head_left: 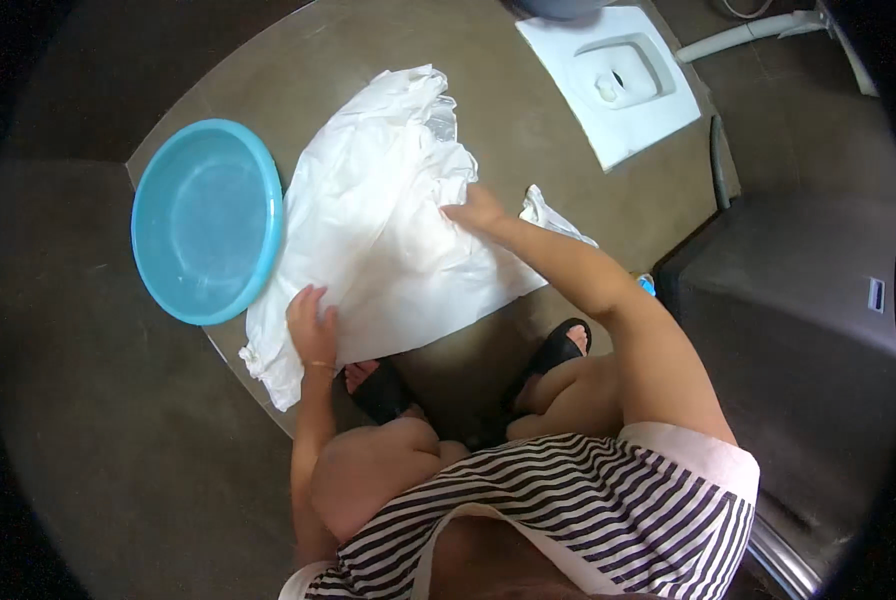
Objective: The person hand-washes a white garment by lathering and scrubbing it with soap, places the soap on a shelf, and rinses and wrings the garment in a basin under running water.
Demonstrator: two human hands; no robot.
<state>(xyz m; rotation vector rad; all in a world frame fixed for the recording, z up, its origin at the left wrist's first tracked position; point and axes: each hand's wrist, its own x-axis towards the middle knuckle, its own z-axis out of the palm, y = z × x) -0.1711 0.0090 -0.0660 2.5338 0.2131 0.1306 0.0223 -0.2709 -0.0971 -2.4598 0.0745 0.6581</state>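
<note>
A white garment [383, 235], by its sleeve-like ends a shirt, lies spread and wrinkled on the floor in front of my feet. One of those ends reaches the near left, the other lies under my right forearm. My left hand [313, 328] rests on its near left part with the fingers apart. Farther up on the right side, my right hand [476, 211] is closed on a fold of the cloth, its fingertips partly hidden. Left of the garment, against its edge, stands a light blue plastic basin [270, 235].
A white squat toilet [613, 85] is set in the floor at the far right, with a white pipe [748, 38] beside it. Part of a dark round container [560, 8] shows at the top edge. My feet in black sandals [380, 393] are close to the garment's near edge.
</note>
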